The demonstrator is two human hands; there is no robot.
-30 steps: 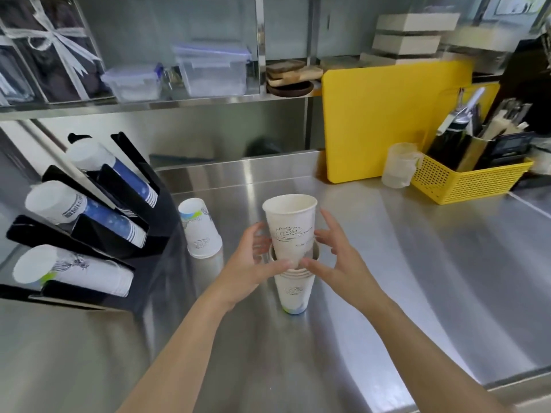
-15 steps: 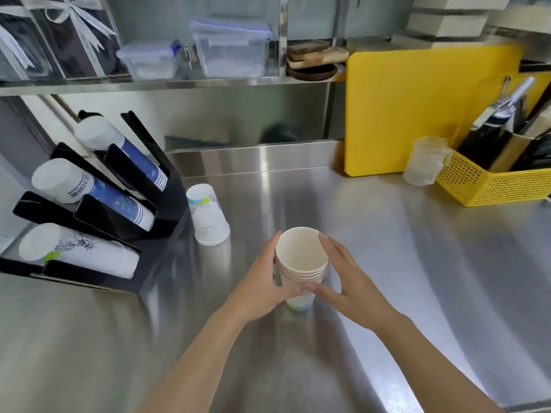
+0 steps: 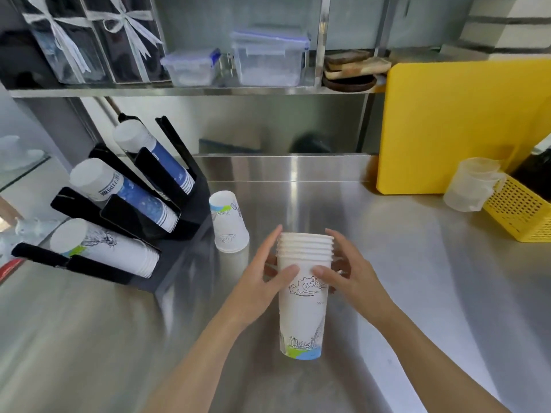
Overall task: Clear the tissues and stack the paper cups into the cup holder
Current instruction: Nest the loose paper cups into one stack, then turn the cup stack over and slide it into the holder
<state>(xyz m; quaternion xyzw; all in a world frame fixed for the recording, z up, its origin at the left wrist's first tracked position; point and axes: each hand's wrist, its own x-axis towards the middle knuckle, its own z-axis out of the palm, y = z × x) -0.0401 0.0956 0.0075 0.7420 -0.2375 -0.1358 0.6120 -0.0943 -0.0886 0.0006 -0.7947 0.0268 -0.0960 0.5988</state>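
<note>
A stack of several nested white paper cups (image 3: 302, 311) is upright over the steel counter (image 3: 417, 293), rims up, with a green and blue print at its base. My left hand (image 3: 262, 281) and my right hand (image 3: 348, 278) clasp it from both sides just under the rims. One more paper cup (image 3: 229, 222) stands upside down on the counter, left of the stack. The black cup holder (image 3: 167, 263) sits at the left with three slanted rows of cups lying in it. No tissues are in view.
A yellow cutting board (image 3: 462, 126) leans against the back wall at the right. A clear plastic measuring cup (image 3: 471, 184) and a yellow basket (image 3: 518, 213) stand beside it. A shelf above holds plastic boxes (image 3: 268, 58) and wooden plates.
The top cup has been pushed down into the stack. Both hands then closed around the stack, which now shows full height with its base in view.
</note>
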